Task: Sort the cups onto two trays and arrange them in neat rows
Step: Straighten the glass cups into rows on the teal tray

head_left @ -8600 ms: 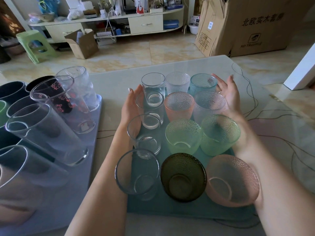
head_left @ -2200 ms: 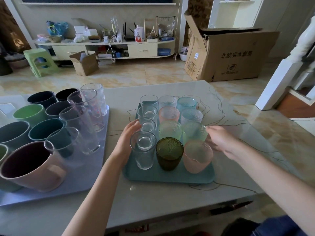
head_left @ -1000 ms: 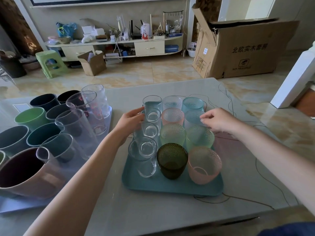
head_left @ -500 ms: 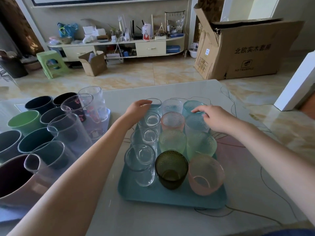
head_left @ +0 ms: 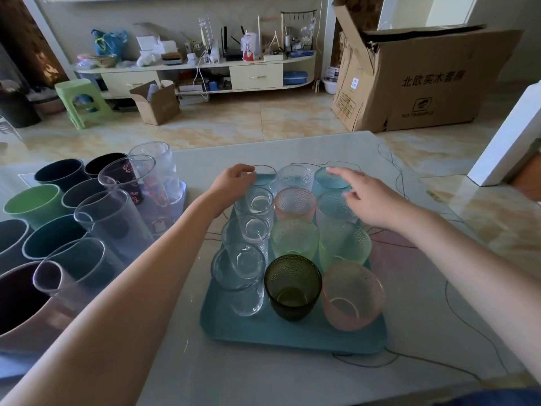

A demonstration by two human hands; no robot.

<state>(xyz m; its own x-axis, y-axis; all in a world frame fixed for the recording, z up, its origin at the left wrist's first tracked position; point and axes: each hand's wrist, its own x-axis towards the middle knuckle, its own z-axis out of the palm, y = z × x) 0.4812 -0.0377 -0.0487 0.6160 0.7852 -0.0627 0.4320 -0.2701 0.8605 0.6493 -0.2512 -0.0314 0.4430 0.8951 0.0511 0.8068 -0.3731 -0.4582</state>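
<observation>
A teal tray (head_left: 292, 335) in the middle of the table holds several glasses in three straight columns. The left column is clear glasses, and the other two are textured ones in pink, green, teal and dark green (head_left: 292, 291). My left hand (head_left: 232, 184) lies against the left side of the far clear glass (head_left: 265, 175), fingertips at its rim. My right hand (head_left: 366, 197) reaches over the right column with straight fingers that touch the far teal glass (head_left: 329, 178). A lavender tray (head_left: 180, 200) on the left carries mugs and tall clear tumblers (head_left: 114, 218).
The tray of mugs stands close to my left forearm. Thin dark lines curl over the table top around the teal tray. Beyond the table's far edge are a tiled floor, a large cardboard box (head_left: 424, 80), a green stool (head_left: 82, 101) and a low cabinet.
Both hands have moved up along the tray's sides, from its near half to the far row of glasses. The glasses stay in their columns.
</observation>
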